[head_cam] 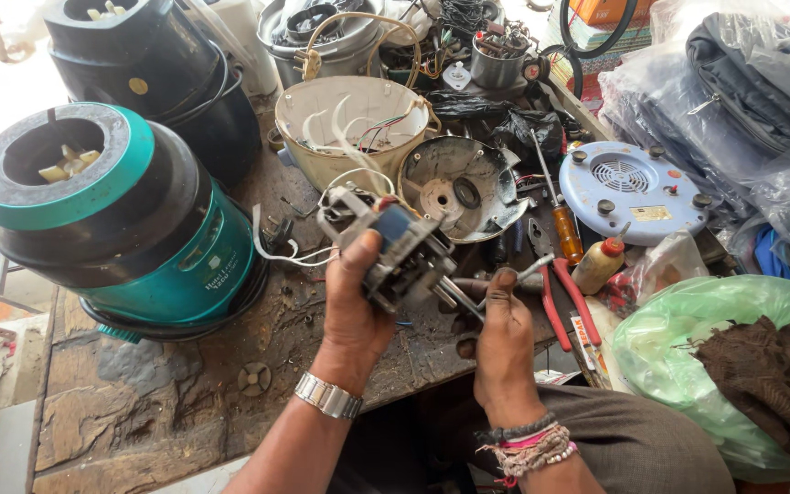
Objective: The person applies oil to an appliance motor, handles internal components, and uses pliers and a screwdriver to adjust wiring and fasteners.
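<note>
1. Centrally, the left hand, wrist bent upward, wraps its fingers around a grey metal motor with white wires, held above the worn wooden workbench.
2. The right hand, fist upright, closes on a thin metal tool touching the motor's shaft.
3. A teal-and-black mixer base stands left.
</note>
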